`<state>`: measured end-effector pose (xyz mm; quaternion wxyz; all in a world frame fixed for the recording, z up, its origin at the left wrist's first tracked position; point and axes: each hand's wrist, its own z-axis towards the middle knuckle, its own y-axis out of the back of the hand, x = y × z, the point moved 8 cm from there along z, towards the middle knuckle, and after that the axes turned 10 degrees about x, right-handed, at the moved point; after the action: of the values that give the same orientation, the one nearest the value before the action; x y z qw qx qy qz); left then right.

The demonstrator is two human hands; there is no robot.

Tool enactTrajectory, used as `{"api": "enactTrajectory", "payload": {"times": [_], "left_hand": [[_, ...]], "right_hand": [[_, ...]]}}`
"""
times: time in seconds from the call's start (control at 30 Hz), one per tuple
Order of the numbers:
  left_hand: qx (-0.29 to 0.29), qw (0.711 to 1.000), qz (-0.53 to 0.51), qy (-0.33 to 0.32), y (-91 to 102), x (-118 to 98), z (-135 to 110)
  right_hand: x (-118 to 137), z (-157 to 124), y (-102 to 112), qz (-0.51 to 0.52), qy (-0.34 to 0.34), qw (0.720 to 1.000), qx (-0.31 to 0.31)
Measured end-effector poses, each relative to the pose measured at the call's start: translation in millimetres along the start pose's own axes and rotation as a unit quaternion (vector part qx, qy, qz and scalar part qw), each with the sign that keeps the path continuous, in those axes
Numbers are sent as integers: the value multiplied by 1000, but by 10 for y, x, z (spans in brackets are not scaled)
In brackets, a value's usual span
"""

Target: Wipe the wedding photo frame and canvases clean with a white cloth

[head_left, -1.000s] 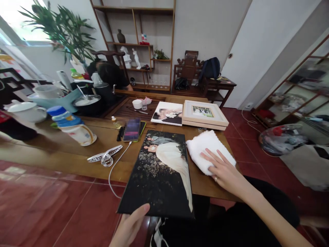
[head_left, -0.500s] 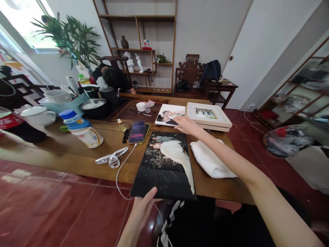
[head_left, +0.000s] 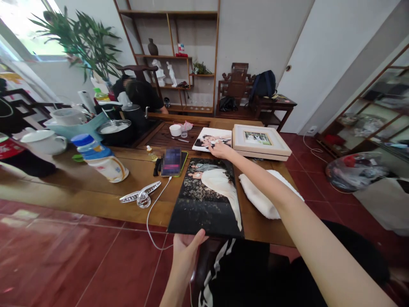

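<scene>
My left hand grips the near edge of a dark photo panel, thumb on top and fingers underneath. The panel has a glossy black surface with a wedding picture and lies partly over the table edge, tilted a little. My right hand is at the panel's far edge, its fingers apart and pointing left; whether they touch the panel I cannot tell. Just beyond it lies a white photo panel with a couple's picture, partly hidden by the hand. A folded white cloth lies beneath my right forearm.
Right of the white panel sits a cream picture frame. On the left are a phone with a white cable, a silver hair clip, a blue-capped bottle and a cola bottle. A person leans behind the table.
My right hand has moved left and slightly nearer the dark panel's far edge, off the white panel's middle. The dark panel and my left hand have shifted slightly away from me.
</scene>
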<state>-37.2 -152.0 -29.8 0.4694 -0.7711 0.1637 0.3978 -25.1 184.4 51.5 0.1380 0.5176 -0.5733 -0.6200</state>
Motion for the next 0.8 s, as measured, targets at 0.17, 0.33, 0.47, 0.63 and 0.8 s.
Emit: {"api": "enactTrajectory", "payload": {"times": [0.17,0.33,0.47,0.63,0.8], "left_hand": [[2,999,5,-41,-64,-33,104],[4,998,23,-59,-144,-62,166],[-7,997,16,-79,-185,-87,244],[-5,994,6,-108,-295,-172,424],[-28,995,-10,-92,-435,-194,693]], "right_hand": [[8,-82,175,-14,16,1000,-17],[-141,-186,399,-10,38,998,-48],[-232,-267,531,-2,44,997,-70],[-271,-350,597,12,38,995,-90],[-241,-436,580,15,45,993,-108]]}}
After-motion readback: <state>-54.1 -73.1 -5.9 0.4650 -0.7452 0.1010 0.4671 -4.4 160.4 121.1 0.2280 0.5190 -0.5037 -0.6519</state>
